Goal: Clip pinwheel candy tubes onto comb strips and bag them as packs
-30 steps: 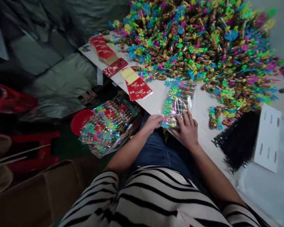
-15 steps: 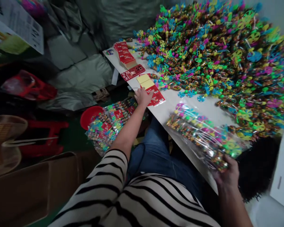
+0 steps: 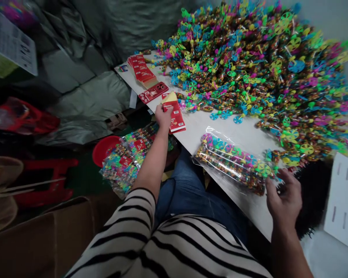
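My left hand is closed on a red printed card at the table's near edge, thumb on top. A yellow card face shows just behind it. My right hand is open, fingers and thumb apart, beside the right end of a clear plastic bag. That bag lies flat on the white table, filled with tubes of small brown beads topped by coloured pinwheels. Whether the right fingertips still touch the bag I cannot tell.
A big heap of pinwheel-topped tubes covers the table's back. Stacked red cards and a red phone lie far left. Below are filled bags and a red basin. A black fuzzy thing sits at right.
My right hand has let go of the plastic bag, which now rests on the table. My left hand has closed on a red card and shifted it, covering more of the yellow.
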`<state>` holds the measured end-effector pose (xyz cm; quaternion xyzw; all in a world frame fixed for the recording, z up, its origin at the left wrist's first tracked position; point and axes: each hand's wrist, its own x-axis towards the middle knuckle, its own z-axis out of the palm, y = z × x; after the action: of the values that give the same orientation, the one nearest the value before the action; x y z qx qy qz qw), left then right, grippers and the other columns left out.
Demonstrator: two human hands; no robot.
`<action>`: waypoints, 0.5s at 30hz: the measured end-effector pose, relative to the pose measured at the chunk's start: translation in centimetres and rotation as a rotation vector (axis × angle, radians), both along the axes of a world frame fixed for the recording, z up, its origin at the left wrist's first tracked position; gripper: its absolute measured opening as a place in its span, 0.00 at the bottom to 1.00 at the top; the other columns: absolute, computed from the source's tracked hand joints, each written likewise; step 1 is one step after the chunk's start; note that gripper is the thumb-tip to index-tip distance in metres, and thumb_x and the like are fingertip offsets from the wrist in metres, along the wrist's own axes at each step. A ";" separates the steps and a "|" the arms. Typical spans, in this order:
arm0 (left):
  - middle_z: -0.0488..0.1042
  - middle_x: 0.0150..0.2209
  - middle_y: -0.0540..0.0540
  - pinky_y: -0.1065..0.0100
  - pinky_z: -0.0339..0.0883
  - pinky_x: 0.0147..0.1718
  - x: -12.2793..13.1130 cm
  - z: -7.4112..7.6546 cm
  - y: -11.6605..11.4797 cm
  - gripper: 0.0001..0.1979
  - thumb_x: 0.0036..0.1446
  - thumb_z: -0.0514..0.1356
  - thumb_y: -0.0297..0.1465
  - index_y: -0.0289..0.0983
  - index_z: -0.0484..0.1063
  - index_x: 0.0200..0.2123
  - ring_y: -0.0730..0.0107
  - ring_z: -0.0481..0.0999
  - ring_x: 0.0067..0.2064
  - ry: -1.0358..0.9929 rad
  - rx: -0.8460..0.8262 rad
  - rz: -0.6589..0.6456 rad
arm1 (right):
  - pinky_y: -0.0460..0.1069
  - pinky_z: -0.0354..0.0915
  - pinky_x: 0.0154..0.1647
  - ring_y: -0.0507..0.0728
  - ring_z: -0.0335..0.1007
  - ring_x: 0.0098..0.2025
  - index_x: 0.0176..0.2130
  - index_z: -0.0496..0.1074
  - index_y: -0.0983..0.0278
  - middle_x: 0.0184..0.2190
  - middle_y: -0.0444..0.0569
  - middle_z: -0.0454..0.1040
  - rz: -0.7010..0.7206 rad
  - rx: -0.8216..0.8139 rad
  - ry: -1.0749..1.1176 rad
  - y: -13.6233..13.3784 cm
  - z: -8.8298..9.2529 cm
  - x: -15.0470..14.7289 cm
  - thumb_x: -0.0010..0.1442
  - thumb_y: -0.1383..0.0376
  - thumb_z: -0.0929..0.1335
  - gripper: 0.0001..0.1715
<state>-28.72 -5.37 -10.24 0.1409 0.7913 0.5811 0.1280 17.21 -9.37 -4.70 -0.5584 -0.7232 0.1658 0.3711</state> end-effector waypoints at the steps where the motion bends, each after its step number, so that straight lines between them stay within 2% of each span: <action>1: 0.77 0.42 0.42 0.62 0.69 0.46 0.8 0.8 -0.6 0.15 0.49 0.64 0.31 0.33 0.70 0.40 0.62 0.77 0.44 -0.082 0.140 -0.011 | 0.60 0.68 0.47 0.63 0.71 0.48 0.52 0.70 0.64 0.47 0.56 0.73 0.030 0.000 0.049 0.1 0.3 -1.3 0.57 0.56 0.69 0.25; 2: 0.78 0.40 0.43 0.63 0.70 0.44 2.1 1.8 -1.2 0.16 0.48 0.65 0.33 0.34 0.69 0.41 0.62 0.78 0.42 -0.171 0.263 -0.043 | 0.58 0.69 0.46 0.61 0.72 0.45 0.49 0.71 0.63 0.43 0.54 0.75 0.084 -0.008 0.106 0.2 0.7 -2.7 0.58 0.57 0.69 0.21; 4: 0.79 0.37 0.45 0.62 0.72 0.42 5.6 3.9 -2.8 0.20 0.44 0.69 0.37 0.35 0.71 0.39 0.61 0.79 0.41 -0.346 0.418 -0.208 | 0.55 0.70 0.43 0.58 0.74 0.41 0.46 0.72 0.63 0.39 0.52 0.77 0.226 -0.047 0.217 0.6 1.4 -6.1 0.59 0.59 0.68 0.16; 6: 0.80 0.34 0.45 0.61 0.74 0.41 10.1 5.9 -4.6 0.23 0.39 0.72 0.39 0.35 0.72 0.38 0.59 0.80 0.39 -0.506 0.452 -0.400 | 0.53 0.70 0.42 0.56 0.74 0.41 0.47 0.71 0.62 0.40 0.52 0.77 0.340 -0.089 0.321 1.4 2.0 -9.5 0.60 0.60 0.68 0.16; 8: 0.80 0.33 0.45 0.60 0.75 0.39 14.2 7.1 -6.2 0.23 0.37 0.73 0.39 0.34 0.73 0.36 0.59 0.81 0.36 -0.638 0.415 -0.535 | 0.51 0.70 0.41 0.55 0.75 0.41 0.49 0.69 0.61 0.40 0.51 0.77 0.395 -0.125 0.428 2.4 2.3 -12.4 0.59 0.60 0.68 0.18; 11: 0.81 0.33 0.45 0.60 0.75 0.39 18.2 7.5 -7.4 0.22 0.36 0.73 0.38 0.34 0.75 0.35 0.59 0.81 0.36 -0.789 0.371 -0.643 | 0.49 0.70 0.36 0.53 0.74 0.34 0.43 0.71 0.62 0.33 0.47 0.77 0.374 -0.208 0.547 3.5 2.3 -14.2 0.58 0.59 0.70 0.14; 13: 0.81 0.34 0.43 0.60 0.74 0.43 19.1 7.3 -7.2 0.23 0.35 0.73 0.36 0.33 0.75 0.36 0.56 0.81 0.39 -0.889 0.374 -0.683 | 0.48 0.70 0.33 0.52 0.72 0.30 0.37 0.73 0.63 0.30 0.45 0.77 0.368 -0.259 0.531 3.9 2.2 -13.8 0.57 0.59 0.70 0.10; 15: 0.81 0.37 0.41 0.58 0.73 0.47 19.4 7.0 -6.7 0.24 0.35 0.73 0.37 0.33 0.76 0.37 0.52 0.80 0.44 -0.990 0.379 -0.717 | 0.48 0.70 0.34 0.52 0.73 0.31 0.35 0.76 0.63 0.30 0.45 0.78 0.388 -0.269 0.458 3.8 2.0 -12.6 0.57 0.60 0.70 0.09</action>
<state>-9.36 -12.05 -3.23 0.1322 0.4258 0.6282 0.6377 4.57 -5.53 -2.74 -0.4023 -0.6856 0.4486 0.4084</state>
